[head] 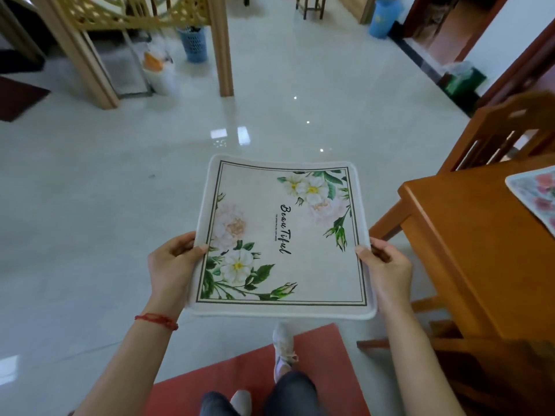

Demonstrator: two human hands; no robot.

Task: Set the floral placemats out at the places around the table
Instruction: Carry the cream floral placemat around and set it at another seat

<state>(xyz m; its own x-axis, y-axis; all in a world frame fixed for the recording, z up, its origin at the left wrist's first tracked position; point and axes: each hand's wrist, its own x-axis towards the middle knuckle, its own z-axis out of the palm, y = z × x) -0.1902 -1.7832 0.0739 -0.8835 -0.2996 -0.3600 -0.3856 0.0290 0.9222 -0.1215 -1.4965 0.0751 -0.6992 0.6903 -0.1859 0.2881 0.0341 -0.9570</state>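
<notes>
I hold a cream floral placemat point(282, 235), printed with white and pink flowers and the word "Beautiful", flat in the air over the floor. My left hand point(172, 262) pinches its left edge, thumb on top. Its right edge is pinched the same way by my right hand point(386, 271). The wooden table point(474, 247) stands to my right, its near corner beside the mat. A second placemat point(534, 193) with red flowers lies on the table at the right frame edge, partly cut off.
A wooden chair point(510, 130) stands behind the table and another chair point(480, 364) at its near side. A red mat point(258, 373) lies under my feet. Shiny tiled floor spreads ahead. Blue bins point(193, 43) and a lattice screen point(135, 13) stand far off.
</notes>
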